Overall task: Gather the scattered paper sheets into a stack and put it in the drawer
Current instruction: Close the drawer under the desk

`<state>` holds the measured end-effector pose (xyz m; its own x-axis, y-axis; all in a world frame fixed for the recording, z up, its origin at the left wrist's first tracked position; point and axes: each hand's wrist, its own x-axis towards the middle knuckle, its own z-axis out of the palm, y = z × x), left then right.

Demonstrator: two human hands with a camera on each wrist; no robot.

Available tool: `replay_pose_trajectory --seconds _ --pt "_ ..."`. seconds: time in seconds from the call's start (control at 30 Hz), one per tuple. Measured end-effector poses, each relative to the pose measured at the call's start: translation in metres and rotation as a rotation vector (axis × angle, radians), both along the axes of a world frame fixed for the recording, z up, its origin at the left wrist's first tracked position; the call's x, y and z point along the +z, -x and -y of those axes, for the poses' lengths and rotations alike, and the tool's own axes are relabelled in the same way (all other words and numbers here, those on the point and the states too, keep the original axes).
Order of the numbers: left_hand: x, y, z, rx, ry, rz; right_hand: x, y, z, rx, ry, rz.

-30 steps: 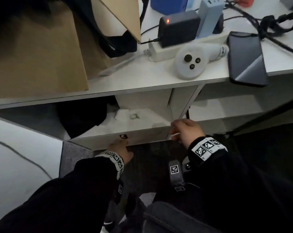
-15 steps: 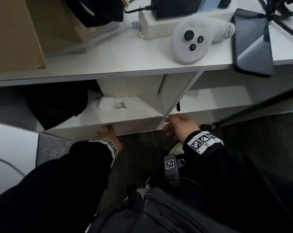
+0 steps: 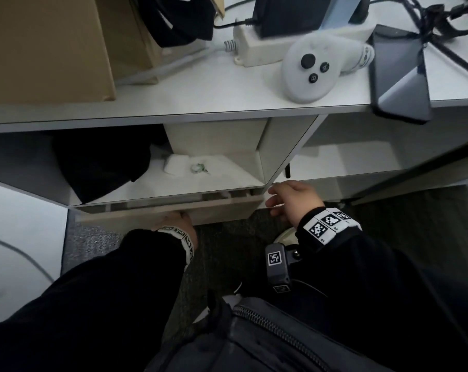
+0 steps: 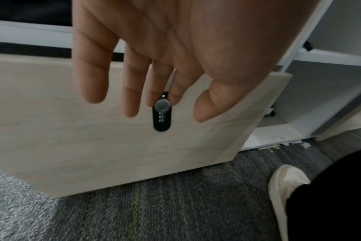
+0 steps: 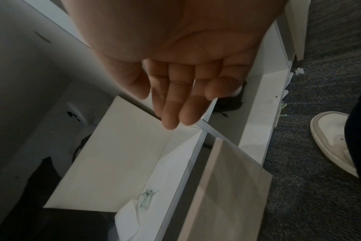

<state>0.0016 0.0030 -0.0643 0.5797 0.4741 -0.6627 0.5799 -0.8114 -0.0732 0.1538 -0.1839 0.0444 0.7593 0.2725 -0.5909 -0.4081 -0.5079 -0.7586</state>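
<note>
The pale wood drawer front stands a little out from the cabinet, with a dark gap above it. My left hand is at its middle. In the left wrist view the left hand pinches the round metal lock knob between two nearly straight fingertips, thumb apart. My right hand hovers open and empty by the drawer's right corner, and the right hand shows relaxed fingers. White paper lies on the shelf above the drawer, and paper also appears in the right wrist view. The drawer's inside is hidden.
On the white desk top are a cardboard box, a power strip, a white controller and a phone overhanging the edge. A black bag fills the shelf's left. My white shoe rests on grey carpet.
The drawer front has come out a little, opening a dark gap under the shelf edge. My left hand stays at the lock knob. The right hand's fingers have loosened.
</note>
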Motion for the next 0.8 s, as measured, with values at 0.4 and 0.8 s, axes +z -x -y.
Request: replay_pose_trajectory --seconds 0.4,0.8 --pt "0.03 -0.018 0.04 -0.221 0.321 0.188 0.013 0.007 0.005 -0.02 -0.025 0.058" --pt "0.069 -0.056 0.071 -0.334 0.338 0.034 0.037 0.0 0.036 -0.098 -0.044 0.142"
